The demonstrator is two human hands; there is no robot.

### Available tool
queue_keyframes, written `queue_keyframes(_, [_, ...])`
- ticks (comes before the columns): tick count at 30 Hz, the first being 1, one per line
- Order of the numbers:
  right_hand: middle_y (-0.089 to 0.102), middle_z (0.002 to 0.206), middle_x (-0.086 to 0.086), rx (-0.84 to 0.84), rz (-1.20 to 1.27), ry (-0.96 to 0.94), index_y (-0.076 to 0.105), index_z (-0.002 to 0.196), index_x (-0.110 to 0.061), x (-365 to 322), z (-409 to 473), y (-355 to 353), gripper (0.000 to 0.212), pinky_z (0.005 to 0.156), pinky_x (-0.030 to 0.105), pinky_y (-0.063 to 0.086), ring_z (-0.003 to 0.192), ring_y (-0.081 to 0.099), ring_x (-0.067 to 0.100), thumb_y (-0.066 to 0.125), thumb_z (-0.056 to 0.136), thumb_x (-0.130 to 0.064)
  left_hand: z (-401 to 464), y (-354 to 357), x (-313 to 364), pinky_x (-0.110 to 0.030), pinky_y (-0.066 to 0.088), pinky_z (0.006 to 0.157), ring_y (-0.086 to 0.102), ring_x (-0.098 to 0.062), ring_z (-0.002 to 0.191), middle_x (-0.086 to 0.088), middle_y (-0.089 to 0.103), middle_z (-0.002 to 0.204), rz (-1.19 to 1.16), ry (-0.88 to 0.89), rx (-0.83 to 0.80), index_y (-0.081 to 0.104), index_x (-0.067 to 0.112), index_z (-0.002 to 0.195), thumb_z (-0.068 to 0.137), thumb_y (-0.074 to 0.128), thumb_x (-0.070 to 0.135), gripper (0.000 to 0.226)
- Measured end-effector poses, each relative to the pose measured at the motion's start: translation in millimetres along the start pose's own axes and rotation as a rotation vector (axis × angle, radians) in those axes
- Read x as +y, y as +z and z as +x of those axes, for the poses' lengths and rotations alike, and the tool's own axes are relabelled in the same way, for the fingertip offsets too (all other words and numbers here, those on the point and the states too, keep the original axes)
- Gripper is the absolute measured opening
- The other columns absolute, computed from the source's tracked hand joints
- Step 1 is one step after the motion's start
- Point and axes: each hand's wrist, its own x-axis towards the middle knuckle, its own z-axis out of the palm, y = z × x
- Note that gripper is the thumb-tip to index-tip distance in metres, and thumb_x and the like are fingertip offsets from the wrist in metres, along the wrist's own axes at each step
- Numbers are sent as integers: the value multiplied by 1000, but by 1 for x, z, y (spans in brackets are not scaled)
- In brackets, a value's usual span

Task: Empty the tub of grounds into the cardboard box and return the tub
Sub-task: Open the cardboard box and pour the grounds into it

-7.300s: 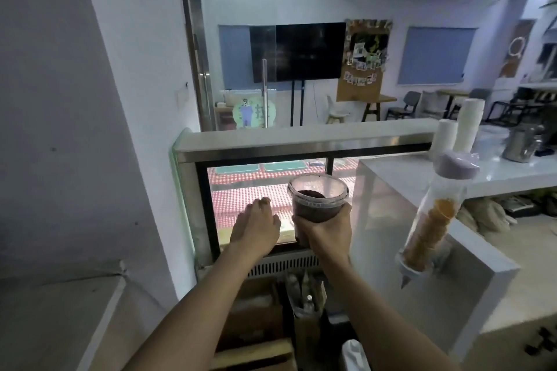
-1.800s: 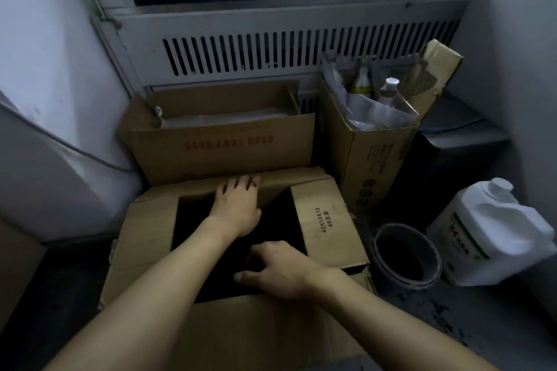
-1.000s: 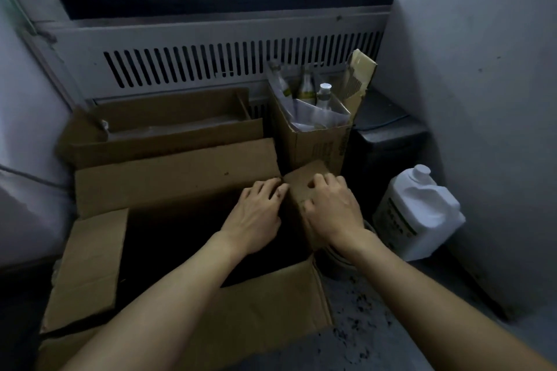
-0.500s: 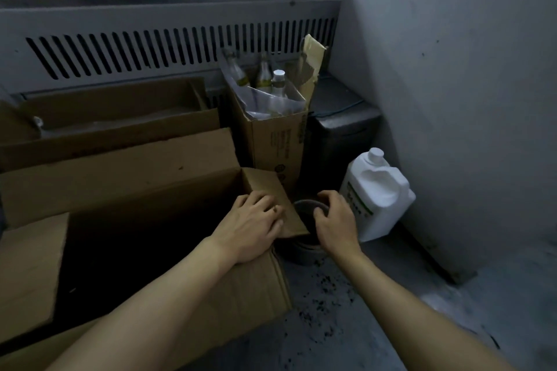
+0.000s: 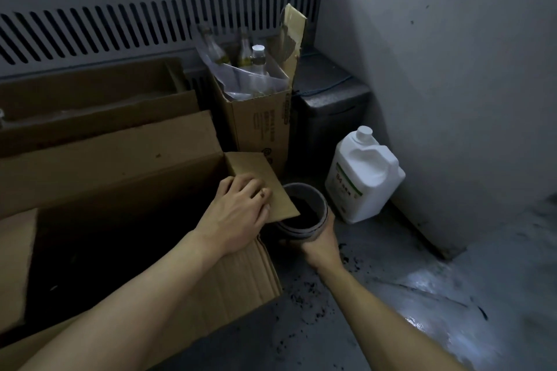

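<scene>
Grey floor with dark specks, below vented grille.

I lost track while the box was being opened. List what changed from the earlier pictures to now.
The right hand went from the tub's rim to gripping the tub from the near side. The cardboard box, closed at first, now stands open. The left hand still holds the right flap back. White jug and bottle carton unmoved.

Dim corner: grey wall, slotted vent panel, gritty (speckled) floor.
</scene>
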Motion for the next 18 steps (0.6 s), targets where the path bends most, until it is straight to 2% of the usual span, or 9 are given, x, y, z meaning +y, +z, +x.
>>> queue_keyframes(2, [52, 136, -13, 37, 96, -2, 34, 144, -25, 3, 0, 8, 128, 105, 24, 44, 125, 51, 4, 104, 37, -31, 0, 0, 1, -42, 20, 110, 26, -21, 140, 1, 47, 144, 7, -1, 3, 48, 24, 138, 97, 17, 45, 56])
queue_keyframes(5, [51, 136, -15, 129, 190, -26, 32, 147, -26, 7, -1, 21, 134, 101, 16, 41, 126, 50, 1, 105, 35, -33, -2, 0, 3, -41, 20, 110, 26, -20, 139, 2, 46, 144, -2, -12, 3, 48, 24, 138, 97, 17, 45, 55])
queue_keyframes(7, [51, 136, -12, 185, 196, -53, 32, 146, -26, 9, -2, 28, 129, 103, 19, 41, 126, 50, 2, 104, 39, -30, -3, 1, 3, -41, 21, 110, 26, -19, 139, 3, 47, 144, -10, -22, 6, 49, 25, 137, 97, 16, 45, 56])
queue_keyframes(10, [53, 134, -9, 249, 166, -71, 33, 137, -35, 13, 0, 33, 111, 105, 26, 43, 123, 53, 7, 102, 52, -21, -3, 1, 3, -41, 21, 109, 27, -19, 138, 3, 48, 143, -20, -29, 11, 50, 25, 136, 97, 15, 45, 57])
queue_keyframes(14, [57, 136, 0, 288, 147, -72, 40, 140, -24, 15, 4, 32, 106, 105, 34, 46, 123, 56, 13, 100, 53, -28, -4, 2, 4, -41, 22, 108, 28, -19, 137, 4, 49, 142, -23, -36, 14, 51, 25, 135, 97, 16, 45, 56])
queue_keyframes(18, [57, 135, -1, 318, 116, -70, 42, 141, -22, 12, 7, 25, 104, 102, 28, 43, 123, 55, 15, 99, 54, -32, -4, 2, 5, -42, 24, 108, 30, -20, 136, 3, 50, 141, -6, -38, 10, 52, 24, 135, 97, 18, 44, 55])
